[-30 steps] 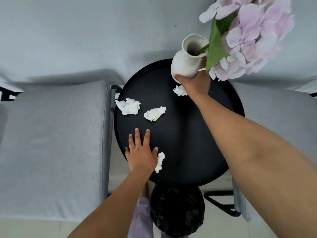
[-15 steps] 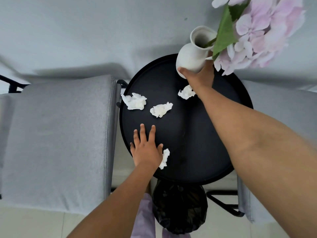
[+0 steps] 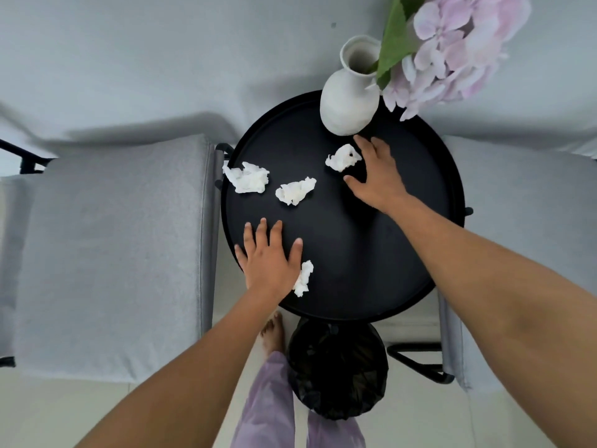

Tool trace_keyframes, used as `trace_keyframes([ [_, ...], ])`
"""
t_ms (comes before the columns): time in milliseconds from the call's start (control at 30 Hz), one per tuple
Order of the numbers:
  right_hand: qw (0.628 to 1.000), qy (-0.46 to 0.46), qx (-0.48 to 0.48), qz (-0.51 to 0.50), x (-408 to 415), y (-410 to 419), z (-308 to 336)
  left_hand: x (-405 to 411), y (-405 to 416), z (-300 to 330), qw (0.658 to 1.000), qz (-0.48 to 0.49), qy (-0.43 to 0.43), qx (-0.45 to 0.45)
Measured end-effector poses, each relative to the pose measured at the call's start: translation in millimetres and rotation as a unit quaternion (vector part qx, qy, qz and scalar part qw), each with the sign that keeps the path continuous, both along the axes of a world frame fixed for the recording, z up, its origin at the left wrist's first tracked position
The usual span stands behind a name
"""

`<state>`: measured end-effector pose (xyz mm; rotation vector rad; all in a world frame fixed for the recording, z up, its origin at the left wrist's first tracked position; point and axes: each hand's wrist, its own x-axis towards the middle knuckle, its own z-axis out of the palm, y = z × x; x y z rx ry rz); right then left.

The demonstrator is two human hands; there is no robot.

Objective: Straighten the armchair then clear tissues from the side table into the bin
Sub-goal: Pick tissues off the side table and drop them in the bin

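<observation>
A round black side table holds several crumpled white tissues. One tissue lies at the left rim, another tissue sits near the middle, and a third tissue lies below the vase. My right hand hovers open right beside that third tissue, thumb and fingers spread around it. My left hand rests flat and open on the table's near left part, its thumb side touching a further tissue. A black-lined bin stands on the floor under the table's near edge.
A white vase with pink flowers stands at the table's far edge. A grey armchair is to the left and a second grey armchair to the right. My bare foot and purple trouser legs are beside the bin.
My right hand has let go of the vase and dropped to the tissue below it. The left hand stays flat on the table.
</observation>
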<state>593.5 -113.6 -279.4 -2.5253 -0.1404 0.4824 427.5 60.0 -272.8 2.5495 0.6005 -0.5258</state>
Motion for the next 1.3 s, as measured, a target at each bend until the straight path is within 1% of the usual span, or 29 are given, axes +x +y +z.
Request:
trace_keyframes([
  [67, 0.997, -0.001, -0.053, 0.056, -0.5, -2.8, 0.5, -10.8, -0.2, 3.0, 0.995, -0.052, -0.085, 0.02],
  [100, 0.993, -0.004, -0.078, 0.083, -0.1, -3.5, 0.8, -17.8, 0.0, 2.3, 0.989, -0.085, -0.116, 0.025],
  [133, 0.99, -0.006, -0.097, 0.102, 1.5, -3.7, 0.5, -24.0, 0.4, 1.6, 0.985, -0.113, -0.13, 0.025],
  [200, 0.986, -0.011, -0.114, 0.121, 4.5, -3.7, -2.1, -34.5, 0.6, -2.4, 0.981, -0.157, -0.115, 0.025],
  [300, 0.989, -0.021, -0.101, 0.109, 6.1, 0.1, -5.6, -43.8, 1.0, -8.3, 0.979, -0.186, -0.083, 0.015],
  [400, 0.99, -0.055, -0.106, 0.071, 5.4, 4.2, -6.0, -44.4, -0.5, -7.7, 0.984, -0.175, -0.028, -0.023],
  [467, 0.99, -0.062, -0.113, 0.057, 1.5, 5.1, -5.2, -43.5, -1.7, -6.0, 0.985, -0.172, -0.01, -0.028],
  [567, 0.994, -0.062, -0.084, 0.029, -8.1, 4.9, -1.0, -41.7, -2.8, -5.1, 0.987, -0.156, -0.011, -0.038],
  [667, 0.995, -0.081, -0.048, 0.019, -26.2, 1.0, 12.6, -43.5, -3.6, -4.2, 0.99, -0.136, -0.013, -0.044],
  [800, 0.995, -0.095, -0.01, 0.019, -71.9, -21.4, 35.9, -54.3, -9.3, 6.9, 0.989, -0.138, -0.007, -0.044],
  [967, 0.999, -0.042, 0.011, 0.032, -162.6, -52.9, 53.2, -73.5, -19.6, 30.7, 0.987, -0.153, -0.003, -0.04],
  [1067, 0.999, -0.038, 0.036, 0.012, -220.4, -64.7, 51.9, -85.5, -24.3, 36.9, 0.987, -0.157, -0.002, -0.031],
  [1200, 0.998, 0.032, 0.002, 0.044, -282.6, -74.7, 39.7, -105.3, -31.7, 37.9, 0.986, -0.164, -0.03, -0.02],
  [1300, 0.996, 0.057, -0.021, 0.068, -308.8, -80.8, 23.1, -120.0, -35.7, 35.7, 0.984, -0.173, -0.045, -0.009],
])
